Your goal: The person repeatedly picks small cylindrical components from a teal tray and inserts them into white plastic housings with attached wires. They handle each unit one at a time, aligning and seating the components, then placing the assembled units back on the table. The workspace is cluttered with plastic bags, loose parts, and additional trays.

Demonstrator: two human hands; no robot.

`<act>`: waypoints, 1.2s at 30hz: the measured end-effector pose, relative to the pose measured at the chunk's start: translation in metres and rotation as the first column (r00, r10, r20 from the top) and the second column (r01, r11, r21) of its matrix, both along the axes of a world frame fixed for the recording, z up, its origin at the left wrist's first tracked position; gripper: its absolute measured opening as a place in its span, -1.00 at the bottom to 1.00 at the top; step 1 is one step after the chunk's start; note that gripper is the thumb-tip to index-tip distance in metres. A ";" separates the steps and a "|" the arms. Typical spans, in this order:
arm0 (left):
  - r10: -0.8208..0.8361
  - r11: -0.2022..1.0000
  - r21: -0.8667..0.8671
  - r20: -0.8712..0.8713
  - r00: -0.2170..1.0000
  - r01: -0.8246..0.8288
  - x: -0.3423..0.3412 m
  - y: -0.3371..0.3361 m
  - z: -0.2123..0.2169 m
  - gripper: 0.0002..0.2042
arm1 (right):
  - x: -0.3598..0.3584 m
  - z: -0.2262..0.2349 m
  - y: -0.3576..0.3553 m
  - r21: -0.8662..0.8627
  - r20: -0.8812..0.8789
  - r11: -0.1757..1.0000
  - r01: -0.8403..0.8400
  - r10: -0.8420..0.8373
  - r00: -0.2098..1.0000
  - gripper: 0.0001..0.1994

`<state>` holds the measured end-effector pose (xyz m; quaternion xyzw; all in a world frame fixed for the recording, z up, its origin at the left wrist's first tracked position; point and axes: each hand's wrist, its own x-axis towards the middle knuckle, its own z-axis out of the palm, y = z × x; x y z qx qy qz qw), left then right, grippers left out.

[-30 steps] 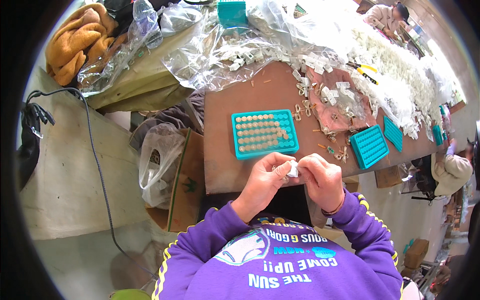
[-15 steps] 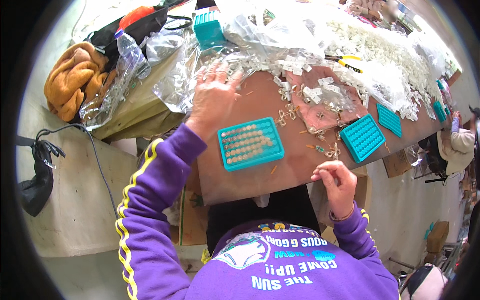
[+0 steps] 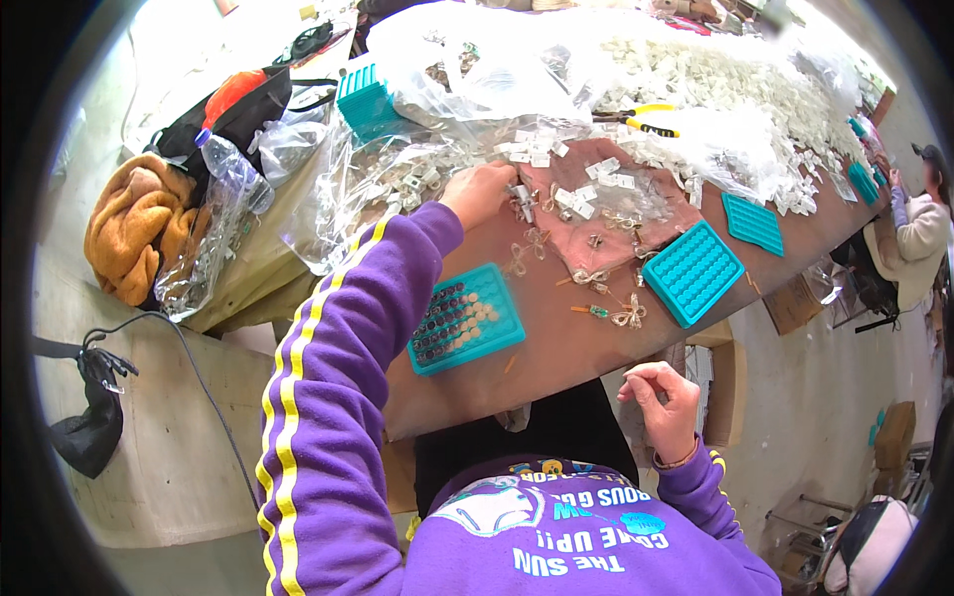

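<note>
My left hand (image 3: 481,194) reaches over the far side of the brown table, its fingers bent down beside a small clear-and-white coiled piece (image 3: 522,202). What its fingertips hold, if anything, is hidden. Nearer me lies a teal tray (image 3: 509,318) with rows of small round pieces, dark at the left and pale at the right; my left sleeve covers its left edge. My right hand (image 3: 668,405) hovers off the table's front edge with thumb and fingers curled together; anything in that pinch is too small to make out.
A second teal tray (image 3: 693,273) and a teal grid plate (image 3: 752,224) lie to the right. Small white tags cover a pink cloth (image 3: 596,260). Yellow-and-black pliers (image 3: 651,121) rest near a heap of white pieces (image 3: 715,89). A bottle (image 3: 238,171) lies at left; another person (image 3: 919,223) sits far right.
My left hand has moved right across the table toward the pink cloth, its fingers now bent rather than spread. The view has shifted; my right hand stays curled off the edge.
</note>
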<state>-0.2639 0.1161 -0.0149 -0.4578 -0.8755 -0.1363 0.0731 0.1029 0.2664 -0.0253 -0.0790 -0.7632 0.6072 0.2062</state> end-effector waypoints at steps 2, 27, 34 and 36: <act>0.052 0.998 -0.039 -0.028 0.998 -0.053 0.000 0.000 0.002 -0.88 | 0.002 0.001 0.002 0.022 0.009 1.000 -0.001 0.001 1.000 -0.94; -0.893 0.022 0.508 0.396 0.211 -0.861 0.239 -0.168 0.014 -0.87 | -0.257 0.050 0.023 0.877 0.043 0.444 -0.184 0.307 0.951 -0.82; -0.882 0.185 0.338 0.472 -0.004 -0.923 0.266 -0.149 0.017 -0.68 | -0.184 0.096 0.001 0.197 0.146 0.724 -0.661 0.645 0.750 -0.86; -0.860 0.211 0.318 0.510 -0.021 -0.924 0.266 -0.137 0.019 -0.66 | -0.164 0.099 -0.010 -0.030 0.096 0.608 -0.794 0.792 0.603 -0.84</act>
